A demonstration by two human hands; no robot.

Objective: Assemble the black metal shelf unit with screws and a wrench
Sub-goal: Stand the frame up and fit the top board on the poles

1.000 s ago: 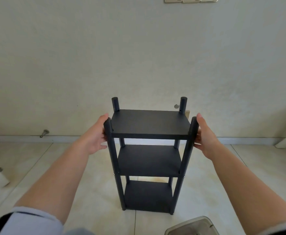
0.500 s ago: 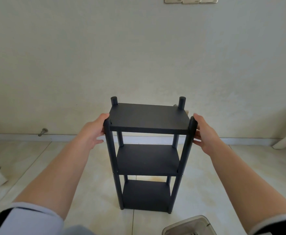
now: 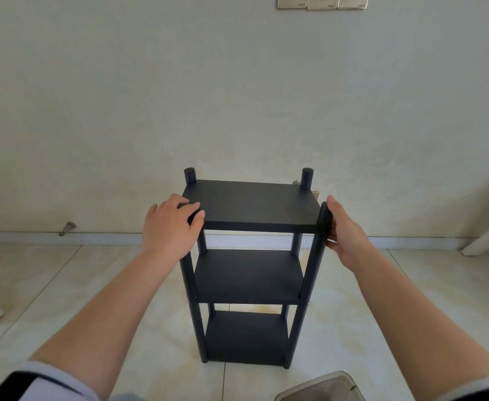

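**Left hand climbs onto the shelf's front-left post**

Since half a second ago the left hand [image 3: 171,227] has come up from the side of the black metal shelf unit [image 3: 250,264] and now lies over the top of its front-left post, fingers curled across the post's cap and onto the near-left corner of the top shelf [image 3: 254,204]. The right hand [image 3: 342,232] keeps its place at the front-right post [image 3: 316,256], palm against the outer side, thumb upright along the post near its top, the other fingers bent around behind it.

The shelf unit stands upright on the pale tiled floor [image 3: 63,290], just in front of the wall [image 3: 237,96], with three black shelves one above another and four round posts; the two rear posts rise above the top shelf.

A metal door stop [image 3: 67,228] sticks out near the skirting at left. Wall sockets [image 3: 321,2] sit at the top edge. The rim of a clear plastic container [image 3: 318,387] shows at the bottom edge, right of centre.
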